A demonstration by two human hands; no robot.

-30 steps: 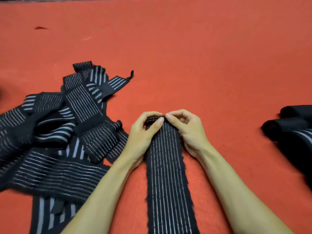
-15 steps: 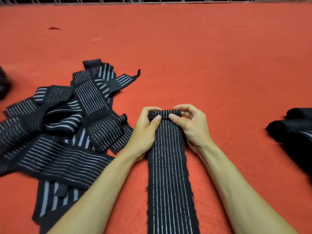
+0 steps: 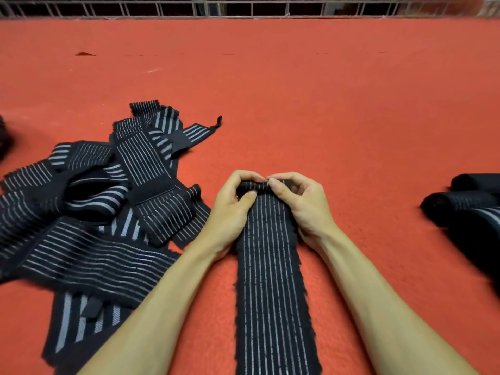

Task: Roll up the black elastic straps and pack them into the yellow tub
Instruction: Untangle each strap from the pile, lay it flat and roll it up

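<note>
Left hand [image 3: 232, 204] and right hand [image 3: 303, 201] pinch the rolled far end of a black, white-striped elastic strap [image 3: 270, 280] lying flat on the red felt table [image 3: 297, 104].

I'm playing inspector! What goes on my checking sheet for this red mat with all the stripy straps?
Surface: red mat.
Job's things: striped strap lies flat, its rolled end farthest from the person; loose straps heaped at left; rolled straps at right; yellow tub not in view.
Clutter: dark scrap far left; blurred dark thing at left edge.
Hands: left hand and right hand both pinch the rolled end.
Cables: nothing seen.
Surroundings: metal railing along the far edge.
</note>
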